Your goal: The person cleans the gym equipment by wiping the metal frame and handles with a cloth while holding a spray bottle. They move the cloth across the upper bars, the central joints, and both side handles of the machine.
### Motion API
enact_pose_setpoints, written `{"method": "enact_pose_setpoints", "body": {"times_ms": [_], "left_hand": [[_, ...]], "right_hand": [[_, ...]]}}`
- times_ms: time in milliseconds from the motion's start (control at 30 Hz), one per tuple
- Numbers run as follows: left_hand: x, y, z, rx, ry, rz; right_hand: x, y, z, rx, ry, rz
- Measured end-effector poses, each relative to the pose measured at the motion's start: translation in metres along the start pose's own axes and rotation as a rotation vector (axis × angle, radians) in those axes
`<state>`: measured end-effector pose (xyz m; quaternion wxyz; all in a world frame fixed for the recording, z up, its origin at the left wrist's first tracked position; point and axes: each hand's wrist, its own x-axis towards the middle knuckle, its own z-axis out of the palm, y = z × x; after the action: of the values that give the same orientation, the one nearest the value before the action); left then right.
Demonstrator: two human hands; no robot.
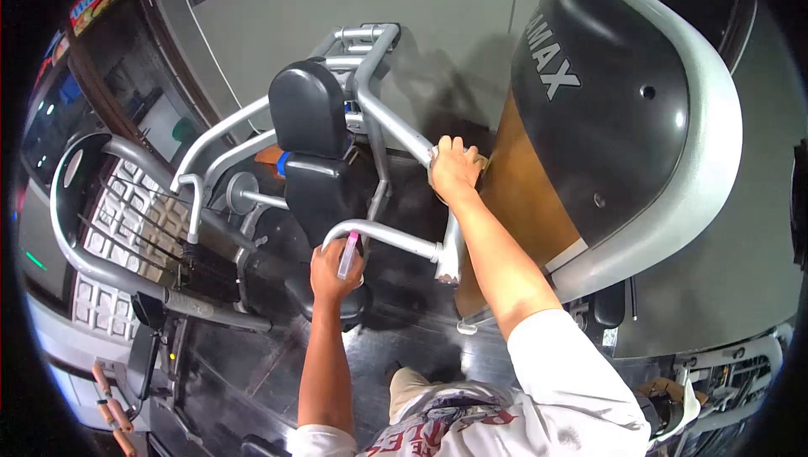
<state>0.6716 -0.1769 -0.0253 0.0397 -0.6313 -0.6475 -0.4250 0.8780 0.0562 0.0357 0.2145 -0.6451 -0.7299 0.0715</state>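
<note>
My left hand [335, 270] is closed around a small clear bottle [347, 258] with a pink top, beside the curved end of a silver handle bar [383, 236]. My right hand [455, 169] rests with bent fingers on the upper silver tube [402, 133] of the exercise machine. A bit of pale yellowish material, apparently a cloth [482, 162], shows at the edge of that hand; most of it is hidden. Left of the tube stands the machine's black padded backrest [307, 108], with the black seat [349, 304] below, partly covered by my left hand.
A large black and silver housing [606, 78] with a brown panel rises close to my right hand. Another machine with a curved grey frame [71, 221] stands at left. Dark flooring [244, 364] lies below, and a grey wall [454, 2] stands behind.
</note>
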Motion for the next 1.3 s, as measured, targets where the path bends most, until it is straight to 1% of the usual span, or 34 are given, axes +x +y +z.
{"method": "enact_pose_setpoints", "body": {"times_ms": [100, 200, 267, 367, 500, 600, 633, 767, 933, 1000, 1033, 1133, 1200, 1267, 1300], "left_hand": [[0.003, 0.001, 0.000, -0.007, 0.004, 0.005], [0.000, 0.000, 0.000, -0.002, -0.001, 0.003], [0.001, 0.003, -0.001, -0.019, -0.023, -0.011], [0.001, 0.009, -0.002, 0.023, 0.022, -0.011], [-0.002, 0.001, 0.001, -0.014, 0.030, 0.001], [-0.001, 0.006, 0.000, -0.018, 0.017, -0.005], [0.000, 0.008, -0.002, -0.018, 0.011, 0.000], [0.001, 0.009, -0.005, -0.036, 0.016, 0.028], [0.001, 0.004, -0.006, -0.136, -0.004, 0.030], [0.004, 0.005, -0.010, -0.121, -0.034, 0.049], [0.003, 0.002, -0.009, -0.092, -0.032, 0.052], [0.003, 0.001, -0.008, -0.086, -0.036, -0.006], [0.004, -0.003, -0.008, -0.096, -0.031, 0.008], [0.005, -0.005, -0.010, -0.133, -0.050, 0.035], [0.006, -0.004, -0.011, -0.137, -0.061, 0.050]], "right_hand": [[-0.024, 0.005, -0.009, 0.005, 0.053, -0.038], [-0.046, 0.006, -0.030, 0.063, -0.065, 0.009], [-0.063, 0.011, -0.034, 0.057, -0.043, -0.017], [-0.095, 0.023, -0.035, 0.072, -0.015, -0.048], [-0.159, 0.039, -0.055, 0.131, -0.071, -0.050], [-0.186, 0.051, -0.062, 0.174, -0.140, -0.021], [-0.186, 0.050, -0.061, 0.191, -0.146, 0.001], [-0.159, 0.042, -0.035, 0.115, -0.017, -0.030], [-0.101, 0.012, -0.026, -0.046, 0.052, -0.022], [-0.072, 0.004, -0.013, -0.110, 0.063, -0.001], [-0.061, -0.002, -0.010, -0.098, 0.101, 0.015], [-0.037, -0.011, -0.007, -0.110, 0.041, 0.061], [-0.017, -0.017, -0.007, -0.074, -0.008, 0.098], [0.002, -0.028, -0.003, -0.019, -0.001, 0.137], [0.014, -0.033, -0.002, 0.009, -0.039, 0.181]]}}
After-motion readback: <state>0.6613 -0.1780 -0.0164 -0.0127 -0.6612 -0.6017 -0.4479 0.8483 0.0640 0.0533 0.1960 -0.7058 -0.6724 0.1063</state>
